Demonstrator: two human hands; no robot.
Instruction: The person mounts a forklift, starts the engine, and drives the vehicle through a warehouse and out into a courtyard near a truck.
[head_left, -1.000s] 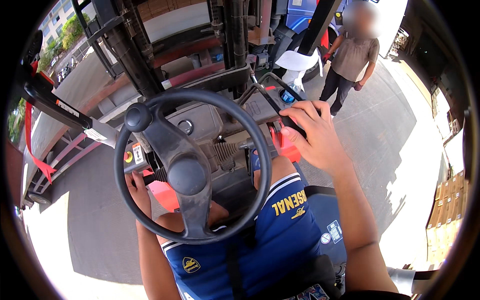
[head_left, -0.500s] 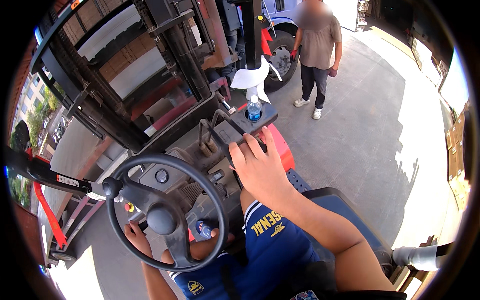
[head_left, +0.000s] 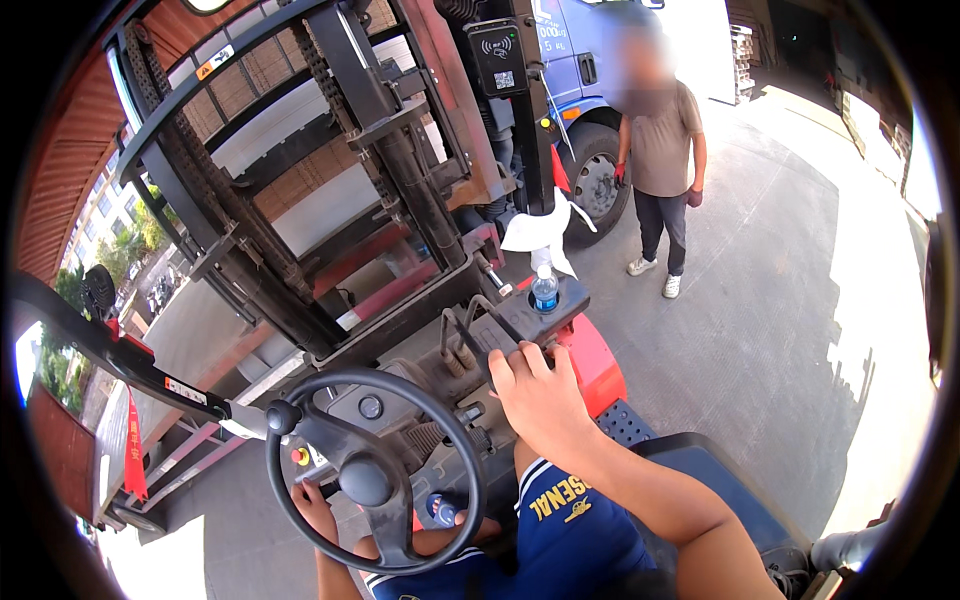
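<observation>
I am seated in a forklift behind its black steering wheel [head_left: 476,480], which has a round knob [head_left: 283,417] on its left rim. My right hand [head_left: 545,400] is closed over the tops of the control levers [head_left: 500,322], right of the dashboard; the fingers curl down and hide what lies under them. Left of the steering column, my left hand [head_left: 316,515] has its fingers bent around the end of a short dark lever [head_left: 337,493], partly out of sight. A red and yellow button [head_left: 300,457] sits just above that hand.
Ahead rises the forklift's mast [head_left: 400,190]. A water bottle [head_left: 544,290] stands in a holder, a white cloth item [head_left: 545,235] behind it. A person [head_left: 662,150] with red gloves stands at the right front, near a blue truck [head_left: 570,60]. A red ribbon [head_left: 134,450] hangs at left.
The view has tipped upward, so the scene sits lower and further right. My right hand's fingers, spread and partly raised before, are now curled together over the levers. My left hand stays by its lever.
</observation>
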